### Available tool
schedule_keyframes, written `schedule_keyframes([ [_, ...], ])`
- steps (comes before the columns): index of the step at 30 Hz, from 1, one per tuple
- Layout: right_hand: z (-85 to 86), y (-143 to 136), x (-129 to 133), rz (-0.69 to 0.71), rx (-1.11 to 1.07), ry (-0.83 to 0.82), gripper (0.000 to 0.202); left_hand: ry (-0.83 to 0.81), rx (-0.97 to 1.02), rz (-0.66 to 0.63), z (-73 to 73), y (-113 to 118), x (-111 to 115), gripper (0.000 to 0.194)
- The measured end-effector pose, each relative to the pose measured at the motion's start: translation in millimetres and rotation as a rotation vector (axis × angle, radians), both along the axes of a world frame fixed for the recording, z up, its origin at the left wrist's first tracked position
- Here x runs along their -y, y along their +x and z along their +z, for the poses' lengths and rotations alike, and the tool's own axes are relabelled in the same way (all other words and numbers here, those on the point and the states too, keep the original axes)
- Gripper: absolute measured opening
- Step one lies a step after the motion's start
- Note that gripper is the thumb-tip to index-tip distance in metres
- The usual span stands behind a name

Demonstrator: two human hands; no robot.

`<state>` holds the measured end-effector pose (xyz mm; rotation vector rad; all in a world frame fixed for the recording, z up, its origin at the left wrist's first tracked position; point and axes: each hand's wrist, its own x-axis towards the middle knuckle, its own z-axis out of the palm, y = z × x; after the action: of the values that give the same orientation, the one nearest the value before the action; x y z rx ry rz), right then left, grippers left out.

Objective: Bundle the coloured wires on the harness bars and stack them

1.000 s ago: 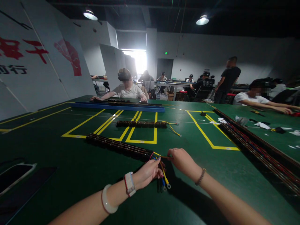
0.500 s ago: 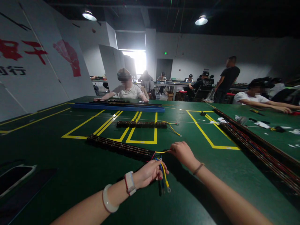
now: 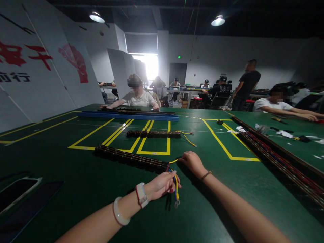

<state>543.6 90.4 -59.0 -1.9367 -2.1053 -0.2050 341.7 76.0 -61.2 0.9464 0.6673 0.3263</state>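
Observation:
A long black wiring bar (image 3: 131,158) lies slanted on the green table, wires coming out of its right end. My left hand (image 3: 163,185) is closed at that end, fingers around blue and yellow wires (image 3: 177,189) whose ring terminals hang below it. Just up and to the right, my right hand (image 3: 192,162) pinches a single yellow wire (image 3: 173,161) that runs from the bar's end. The tip of that wire is hidden in the fingers. Behind the hands lies a second, shorter black bar (image 3: 153,134) with yellow leads to its right.
Yellow tape outlines (image 3: 169,145) mark the green table (image 3: 235,192). Long bars with red and blue wires (image 3: 275,158) run along the right side. A phone (image 3: 20,189) lies at the left. A person (image 3: 140,98) sits across, behind a blue rail (image 3: 126,115).
My right hand has shifted slightly left and up with the yellow wire. The wires hanging from my left hand have swung left and bunched closer together.

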Motion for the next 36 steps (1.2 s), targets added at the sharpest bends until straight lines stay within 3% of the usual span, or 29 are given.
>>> schedule_keyframes([
  [4, 4.7, -2.4, 17.0, 0.071, 0.076, 0.117, 0.018, -0.118, 0.015, -0.036, 2.2, -0.4, -4.2, 0.031],
  [7, 5.2, -3.7, 37.1, 0.293, 0.078, 0.213, 0.018, -0.179, 0.041, -0.062, -2.0, 0.2, -7.7, 0.035],
  [11, 3.0, -0.9, 55.4, 0.599, 0.136, 0.187, 0.023, -0.167, 0.063, -0.052, -12.5, 2.9, -10.3, 0.036],
  [16, 3.0, 1.6, 59.7, 0.713, 0.172, 0.195, 0.026, -0.132, 0.037, -0.052, -15.2, 4.2, -11.4, 0.036],
  [20, 4.0, 2.3, 60.0, 0.8, 0.257, 0.203, 0.029, -0.102, 0.032, -0.123, -10.3, 2.7, -10.8, 0.033],
  [24, 8.4, 7.6, 57.4, 0.818, 0.259, 0.234, 0.032, -0.075, 0.012, -0.148, -6.6, 0.2, -9.7, 0.041],
  [28, 19.8, 10.8, 50.7, 0.71, 0.132, 0.271, 0.031, -0.112, 0.035, -0.215, -7.4, -2.2, -10.5, 0.049],
  [36, 41.9, -12.6, 22.4, 0.56, -0.097, 0.308, 0.019, -0.066, 0.107, -0.158, -9.5, -2.0, -9.2, 0.023],
])
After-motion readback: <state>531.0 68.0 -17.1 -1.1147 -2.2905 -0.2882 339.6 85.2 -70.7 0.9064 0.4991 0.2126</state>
